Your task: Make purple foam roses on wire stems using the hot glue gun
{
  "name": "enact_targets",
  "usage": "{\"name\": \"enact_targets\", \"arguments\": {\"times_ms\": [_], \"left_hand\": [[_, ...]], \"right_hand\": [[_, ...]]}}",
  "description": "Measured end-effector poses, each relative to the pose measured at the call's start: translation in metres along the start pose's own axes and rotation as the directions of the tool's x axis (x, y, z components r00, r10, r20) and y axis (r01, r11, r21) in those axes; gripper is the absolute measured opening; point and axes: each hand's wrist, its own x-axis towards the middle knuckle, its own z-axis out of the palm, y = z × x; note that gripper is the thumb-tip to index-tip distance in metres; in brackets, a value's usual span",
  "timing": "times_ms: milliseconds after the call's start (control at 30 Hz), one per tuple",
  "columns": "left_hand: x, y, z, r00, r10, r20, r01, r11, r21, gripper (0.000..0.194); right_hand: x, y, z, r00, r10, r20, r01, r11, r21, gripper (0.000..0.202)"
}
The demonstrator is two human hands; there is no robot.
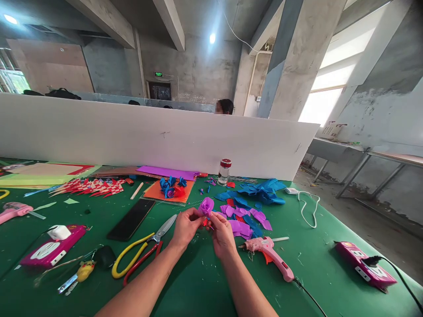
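A purple paper rose point(206, 206) stands upright between my two hands, above the green table point(194, 281). My left hand point(187, 226) pinches it from the left, near its base. From the right, my right hand point(222, 231) closes its fingertips on the base, where a small red piece shows. Just right of my hands lie cut purple paper petals point(243, 228) and blue crepe paper point(264, 191). A pink hot glue gun point(269, 253) rests beside my right hand. Scissors point(145, 251) with yellow and red handles lie open left of my left hand.
A black phone point(131, 219) lies at left, near a purple power strip point(54, 246) and keys point(84, 270). Finished blue and red flowers point(172, 187) sit on orange paper. A glass jar point(224, 171) stands before the white partition point(148, 136). Another power strip point(365, 266) is at right.
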Motion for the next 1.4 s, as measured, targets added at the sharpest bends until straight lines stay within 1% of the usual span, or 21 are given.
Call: {"name": "enact_targets", "arguments": {"times_ms": [67,133,200,233,267,333,367,400,467,500,533,567,667,733,800,900,1000,1133,1200,1267,1400], "left_hand": [[0.0,0.001,0.001,1.0,0.006,0.003,-0.006,1.0,-0.006,0.017],[0.001,0.002,-0.001,1.0,0.015,-0.027,-0.016,1.0,-0.022,0.017],[0.004,0.005,-0.005,0.993,0.035,-0.113,-0.042,0.997,-0.062,0.017],[0.006,0.008,-0.009,0.982,0.049,-0.182,-0.066,0.994,-0.091,0.018],[0.008,0.011,-0.013,0.967,0.054,-0.251,-0.087,0.989,-0.12,0.018],[0.013,0.02,-0.024,0.92,0.1,-0.379,-0.17,0.973,-0.156,0.019],[0.015,0.024,-0.03,0.889,0.132,-0.438,-0.222,0.961,-0.161,0.019],[0.016,0.029,-0.035,0.849,0.165,-0.501,-0.279,0.947,-0.161,0.019],[0.018,0.036,-0.043,0.773,0.223,-0.594,-0.374,0.916,-0.143,0.019],[0.018,0.039,-0.046,0.748,0.247,-0.616,-0.406,0.905,-0.131,0.019],[0.018,0.041,-0.049,0.727,0.263,-0.634,-0.429,0.895,-0.121,0.019],[0.018,0.042,-0.05,0.714,0.274,-0.644,-0.444,0.889,-0.114,0.019],[0.018,0.041,-0.053,0.696,0.285,-0.659,-0.459,0.883,-0.102,0.019],[0.019,0.038,-0.054,0.689,0.285,-0.666,-0.458,0.884,-0.095,0.019],[0.019,0.035,-0.054,0.687,0.282,-0.669,-0.449,0.89,-0.086,0.019],[0.018,0.032,-0.054,0.713,0.278,-0.644,-0.428,0.9,-0.085,0.017],[0.017,0.029,-0.053,0.739,0.267,-0.619,-0.41,0.907,-0.098,0.016],[0.017,0.029,-0.052,0.733,0.272,-0.623,-0.406,0.91,-0.081,0.017],[0.016,0.031,-0.052,0.722,0.28,-0.633,-0.417,0.906,-0.075,0.018],[0.016,0.035,-0.051,0.711,0.289,-0.641,-0.436,0.896,-0.08,0.018],[0.017,0.038,-0.05,0.696,0.29,-0.656,-0.473,0.874,-0.115,0.019]], "right_hand": [[0.001,0.0,0.0,1.0,-0.006,-0.024,0.006,1.0,-0.015,0.023],[0.004,-0.003,-0.004,0.996,-0.023,-0.087,0.017,0.997,-0.07,0.024],[0.006,-0.01,-0.013,0.981,-0.113,-0.16,0.07,0.965,-0.253,0.024],[0.006,-0.016,-0.018,0.962,-0.202,-0.184,0.116,0.912,-0.393,0.023],[0.007,-0.022,-0.022,0.93,-0.318,-0.185,0.17,0.818,-0.549,0.021],[0.007,-0.034,-0.025,0.838,-0.532,-0.126,0.241,0.565,-0.789,0.023],[0.008,-0.038,-0.023,0.806,-0.587,-0.078,0.25,0.456,-0.854,0.023],[0.01,-0.04,-0.017,0.796,-0.605,-0.021,0.26,0.372,-0.891,0.021],[0.02,-0.037,0.004,0.831,-0.544,0.117,0.298,0.258,-0.919,0.018],[0.028,-0.031,0.018,0.855,-0.486,0.18,0.318,0.217,-0.923,0.021],[0.037,-0.022,0.032,0.885,-0.402,0.233,0.324,0.173,-0.93,0.022],[0.047,-0.011,0.046,0.908,-0.297,0.296,0.337,0.098,-0.936,0.022],[0.078,0.024,0.082,0.916,-0.183,0.357,0.366,0.016,-0.93,0.018],[0.095,0.044,0.096,0.911,-0.127,0.393,0.392,-0.036,-0.919,0.019],[0.109,0.057,0.105,0.897,-0.074,0.436,0.43,-0.083,-0.899,0.02],[0.124,0.069,0.113,0.875,-0.008,0.484,0.479,-0.125,-0.869,0.022],[0.13,0.075,0.116,0.859,0.032,0.512,0.511,-0.128,-0.85,0.022],[0.131,0.072,0.109,0.859,0.03,0.51,0.511,-0.091,-0.855,0.014],[0.13,0.059,0.101,0.871,-0.021,0.491,0.489,-0.053,-0.871,0.014],[0.129,0.039,0.09,0.881,-0.108,0.46,0.464,0.007,-0.886,0.016],[0.112,-0.01,0.064,0.878,-0.278,0.39,0.448,0.186,-0.875,0.026]]}}
